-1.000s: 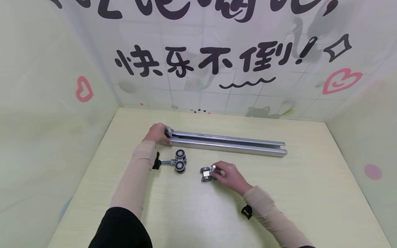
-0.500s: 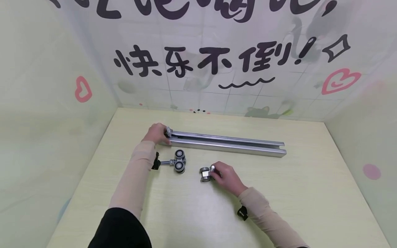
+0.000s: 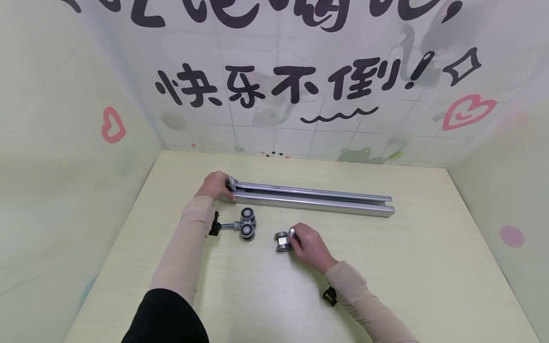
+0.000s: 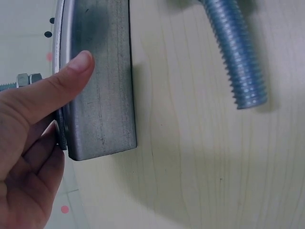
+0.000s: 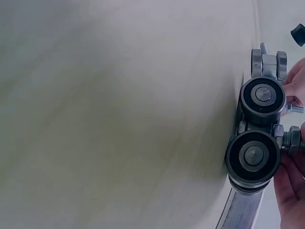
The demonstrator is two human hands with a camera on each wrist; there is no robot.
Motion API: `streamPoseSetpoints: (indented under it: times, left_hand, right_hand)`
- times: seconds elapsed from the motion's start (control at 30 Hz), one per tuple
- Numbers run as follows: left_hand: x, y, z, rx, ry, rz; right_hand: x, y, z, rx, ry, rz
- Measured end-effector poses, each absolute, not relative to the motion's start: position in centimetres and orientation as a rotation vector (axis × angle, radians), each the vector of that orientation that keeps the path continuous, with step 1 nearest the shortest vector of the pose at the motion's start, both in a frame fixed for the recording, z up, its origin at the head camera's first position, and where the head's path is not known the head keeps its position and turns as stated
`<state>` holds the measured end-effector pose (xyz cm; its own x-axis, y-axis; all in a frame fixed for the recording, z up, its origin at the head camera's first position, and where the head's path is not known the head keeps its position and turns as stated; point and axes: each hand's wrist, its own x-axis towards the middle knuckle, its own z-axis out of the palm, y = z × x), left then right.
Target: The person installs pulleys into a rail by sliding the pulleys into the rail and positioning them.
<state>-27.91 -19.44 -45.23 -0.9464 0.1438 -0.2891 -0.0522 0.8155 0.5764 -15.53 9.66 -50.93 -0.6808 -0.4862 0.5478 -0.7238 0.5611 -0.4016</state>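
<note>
My left hand (image 3: 214,186) grips the left end of a slotted metal rail (image 3: 313,204). In the left wrist view, the thumb lies over the rail's side wall (image 4: 102,105). A bolt with nuts (image 4: 23,80) stands out of the slot beside that hand. My right hand (image 3: 312,248) pinches the bolt of a roller trolley (image 3: 282,241) in front of the rail. The right wrist view shows this trolley's black-and-steel wheels (image 5: 254,155) close up, with fingers (image 5: 288,191) around the threaded bolt. Part of the bolt is hidden by the hand.
A second roller trolley (image 3: 247,223) lies between the left forearm and the right hand, its bolt pointing left. All of this sits on a pale wooden table (image 3: 266,295). A printed cloth backdrop (image 3: 274,114) rises behind and along both sides.
My right wrist and forearm have shifted slightly left while the fingers stay on the trolley's bolt. The left hand keeps its grip on the rail, and the head view has drifted a little.
</note>
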Motion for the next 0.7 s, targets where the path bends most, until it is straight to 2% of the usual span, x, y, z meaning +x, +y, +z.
streamPoseSetpoints:
  times: [0.7]
  left_hand:
    - [-27.8, -19.3, -45.1, 0.056, 2.689, 0.836]
  right_hand:
    - [-15.0, 11.2, -50.1, 0.840, -2.422, 0.900]
